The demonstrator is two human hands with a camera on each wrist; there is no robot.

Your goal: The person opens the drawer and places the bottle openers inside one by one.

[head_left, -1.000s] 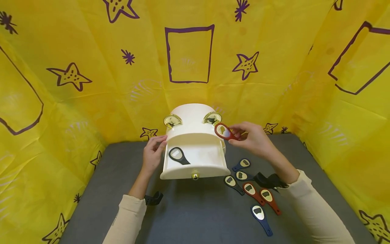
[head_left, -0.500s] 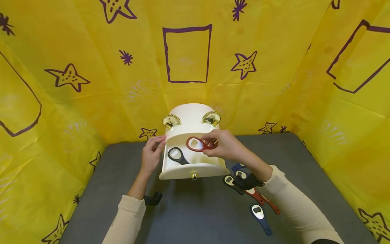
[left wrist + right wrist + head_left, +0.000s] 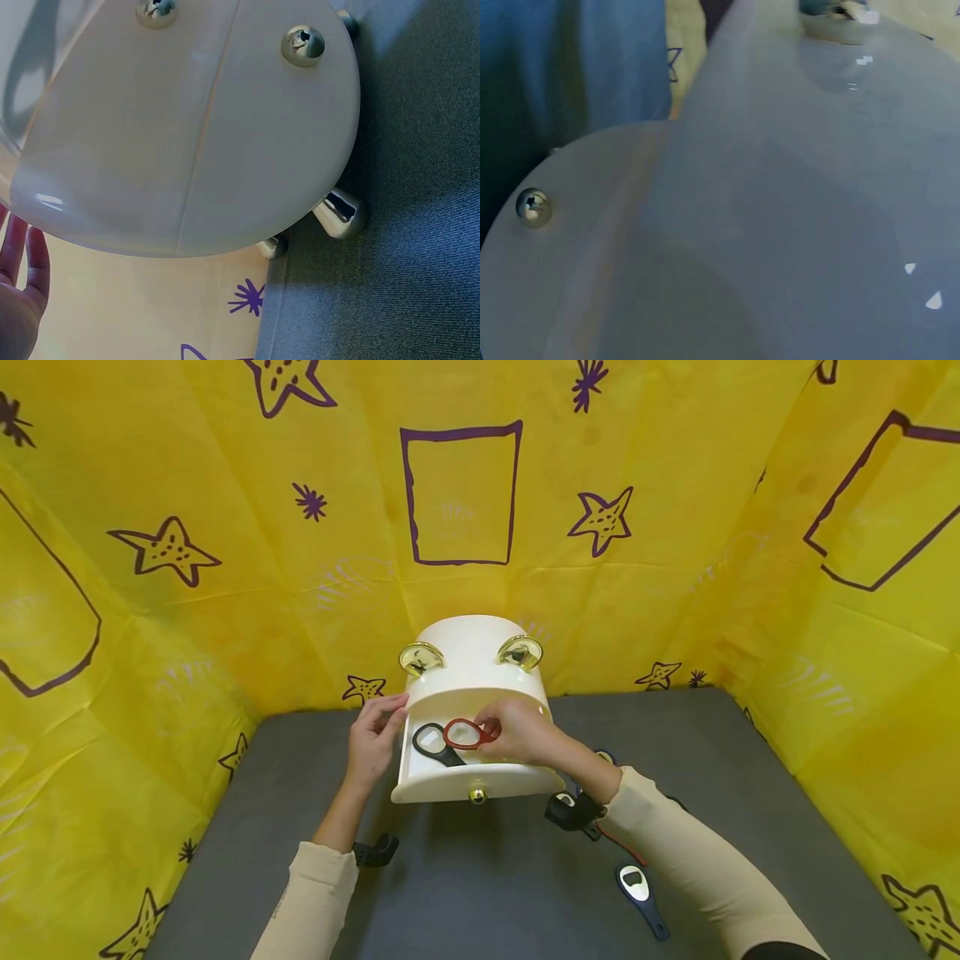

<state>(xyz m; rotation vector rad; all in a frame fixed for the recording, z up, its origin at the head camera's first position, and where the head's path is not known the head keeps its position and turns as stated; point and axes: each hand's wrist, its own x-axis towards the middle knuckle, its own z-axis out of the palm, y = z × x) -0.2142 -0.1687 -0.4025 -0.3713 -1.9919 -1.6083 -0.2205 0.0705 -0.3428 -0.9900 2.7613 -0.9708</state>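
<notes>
A white rounded cabinet (image 3: 468,652) stands on the table with its upper drawer (image 3: 435,791) pulled out. Inside the drawer lies a black bottle opener (image 3: 431,742). My right hand (image 3: 522,732) reaches over the drawer and pinches a red bottle opener (image 3: 463,734) by its handle, its round end overlapping the black one. Whether the red one touches the drawer floor is unclear. The fingertips of my left hand (image 3: 372,739) rest against the cabinet's left side, also visible at the edge of the left wrist view. A pale glossy surface fills the right wrist view, without the hand.
A blue bottle opener (image 3: 641,897) lies on the grey table (image 3: 450,902) at right. Several others are partly hidden beneath my right forearm. Two gold round pieces (image 3: 422,657) project from the cabinet top. Yellow patterned cloth (image 3: 352,635) surrounds the table.
My right hand has moved left and down from beside the cabinet into the drawer, carrying the red bottle opener. My left hand has stayed at the cabinet's side.
</notes>
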